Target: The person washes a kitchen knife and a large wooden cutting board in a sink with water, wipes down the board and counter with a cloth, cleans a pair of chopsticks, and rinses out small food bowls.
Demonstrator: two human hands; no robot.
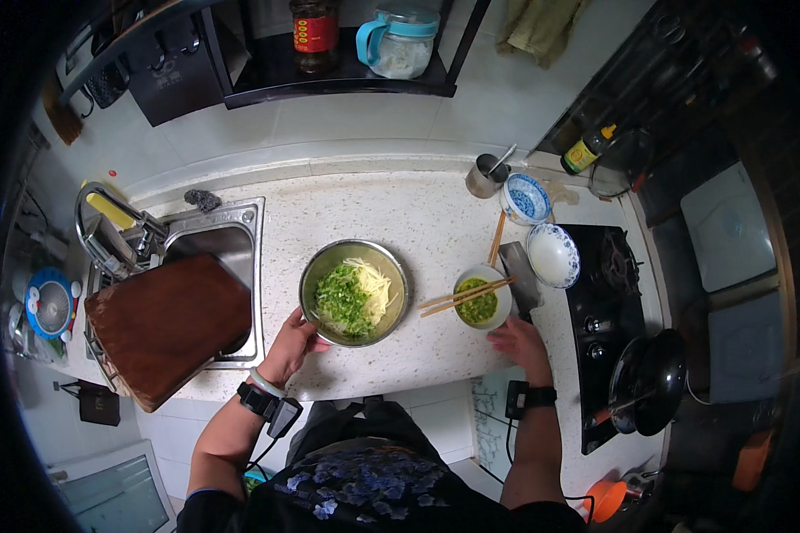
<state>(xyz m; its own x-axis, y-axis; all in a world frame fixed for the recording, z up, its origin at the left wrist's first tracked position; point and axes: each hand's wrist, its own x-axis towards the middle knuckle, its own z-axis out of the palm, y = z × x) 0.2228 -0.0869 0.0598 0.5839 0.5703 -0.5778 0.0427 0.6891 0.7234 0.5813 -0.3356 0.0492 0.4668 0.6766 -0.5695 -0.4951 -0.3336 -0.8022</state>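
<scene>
My left hand [295, 343] grips the lower left side of a stainless steel mixing bowl [405, 293] on the speckled counter. Inside, chopped green scallions [342, 293] lie beside pale yellow shreds [375, 286]. At the right, my right hand [523, 341] holds the lower right side of a small white bowl [504, 308], its fingers along the near edge. That bowl contains a yellow-green mixture with green bits [477, 308]. A pair of wooden chopsticks [440, 305] rests across its rim, sticking out to the left. A cleaver blade [521, 276] lies partly hidden behind it.
A brown cutting board [170, 326] covers much of the sink [257, 220] at left. Two blue-patterned bowls [553, 256], more chopsticks [497, 236] and a metal cup [483, 180] stand at the right. Beyond them is a black gas stove [590, 293] with a wok [660, 383].
</scene>
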